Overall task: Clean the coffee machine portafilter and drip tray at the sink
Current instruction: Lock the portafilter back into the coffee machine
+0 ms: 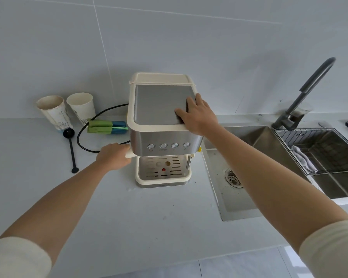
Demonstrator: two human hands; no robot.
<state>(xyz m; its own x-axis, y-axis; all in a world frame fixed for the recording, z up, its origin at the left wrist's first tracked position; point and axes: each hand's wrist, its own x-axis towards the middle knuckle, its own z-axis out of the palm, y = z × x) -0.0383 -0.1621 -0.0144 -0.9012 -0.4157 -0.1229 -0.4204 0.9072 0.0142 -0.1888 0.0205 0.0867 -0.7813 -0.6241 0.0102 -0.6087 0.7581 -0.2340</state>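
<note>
Wire basket (pixel 285 145) in the sink (pixel 333 186) holds a white cloth (pixel 304 159).

You have two hands here: your left hand (pixel 114 155) grips the one portafilter handle (pixel 129 155), and your right hand (pixel 197 114) lies flat on the one coffee machine (pixel 163 109). Just right of that grip, count four round buttons (pixel 163 145) and one drip tray (pixel 141 178). Left of the grip: two paper cups (pixel 54 111), one black scoop (pixel 71 151), one cord (pixel 100 115). Well to its right: two sink basins (pixel 239 197), one faucet (pixel 309 85), one wire rack (pixel 289 149), one white cloth (pixel 302 159).
</note>
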